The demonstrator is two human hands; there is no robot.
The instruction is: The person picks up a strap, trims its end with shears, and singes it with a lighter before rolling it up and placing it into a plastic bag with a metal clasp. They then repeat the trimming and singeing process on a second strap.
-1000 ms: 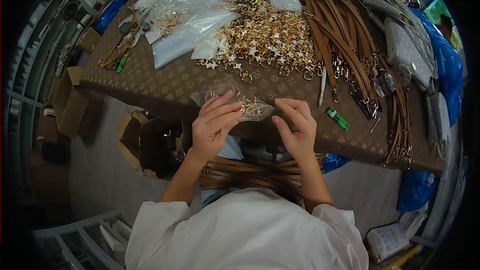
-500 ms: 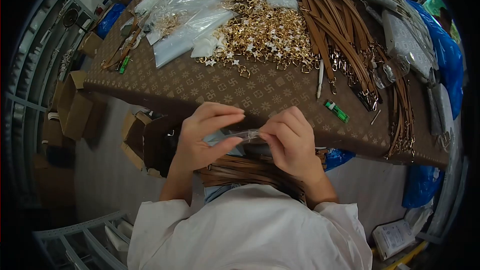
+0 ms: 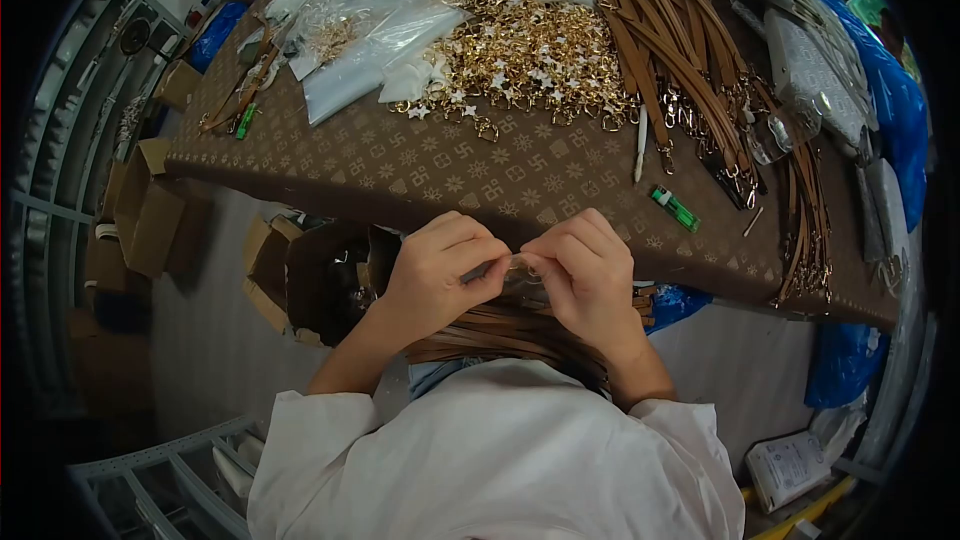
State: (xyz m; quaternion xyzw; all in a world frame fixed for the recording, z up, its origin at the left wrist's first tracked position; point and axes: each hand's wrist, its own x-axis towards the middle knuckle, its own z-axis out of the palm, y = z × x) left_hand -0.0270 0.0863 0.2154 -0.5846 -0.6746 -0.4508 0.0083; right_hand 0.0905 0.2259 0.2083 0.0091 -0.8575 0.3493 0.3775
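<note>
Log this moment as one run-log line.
left hand: pinching clear bag | right hand: pinching same bag | position: at table edge, over brown straps | nearby: gold chains, green lighter

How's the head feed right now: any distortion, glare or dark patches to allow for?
Head view: strong fisheye, table edge bows, corners black; left hand and right hand evenly lit and sharp; the clear bag pinched between them glints faintly; far plastic bags glare white.

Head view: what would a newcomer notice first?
The glittering heap of gold clasps with white stars, far across the table, with tan leather straps fanned out to its right. Nearer, at the table's front edge, the left hand and right hand pinch a small clear bag together.
</note>
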